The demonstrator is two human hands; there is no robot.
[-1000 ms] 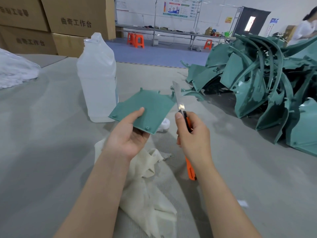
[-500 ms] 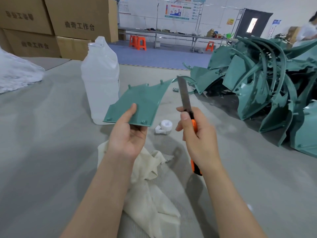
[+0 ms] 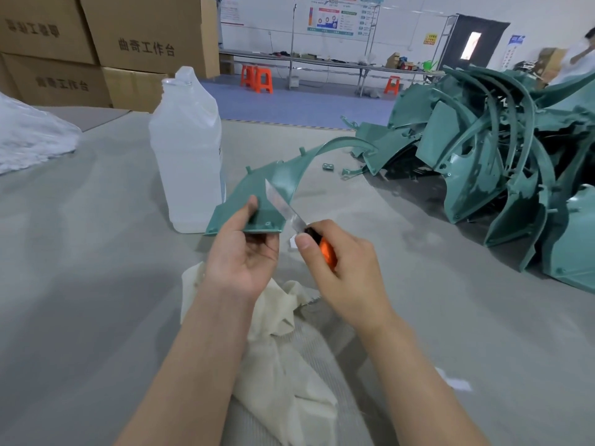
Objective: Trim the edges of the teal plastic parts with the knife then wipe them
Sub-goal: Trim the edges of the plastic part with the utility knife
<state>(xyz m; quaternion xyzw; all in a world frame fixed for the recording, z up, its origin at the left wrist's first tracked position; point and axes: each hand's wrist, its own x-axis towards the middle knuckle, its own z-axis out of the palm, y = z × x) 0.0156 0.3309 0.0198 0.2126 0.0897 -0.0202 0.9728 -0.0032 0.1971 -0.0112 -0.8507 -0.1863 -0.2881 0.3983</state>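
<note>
1. Tipped from upright, the knife (image 3: 285, 207) blade crosses the flat teal part (image 3: 289, 172).
2. Translucent jug (image 3: 186, 149) stands on the grey table (image 3: 80, 252).
3. Left grip (image 3: 241, 252) pinches the part above crumpled cloth (image 3: 280, 365).
4. Right grip (image 3: 341, 268) clamps the orange handle.
5. Curved teal pile (image 3: 499, 156), right.

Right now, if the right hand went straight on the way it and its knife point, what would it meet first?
The teal part that the left hand holds: the right hand aims its knife up and left, and the blade overlaps that part in the picture. Whether it touches is unclear.
</note>
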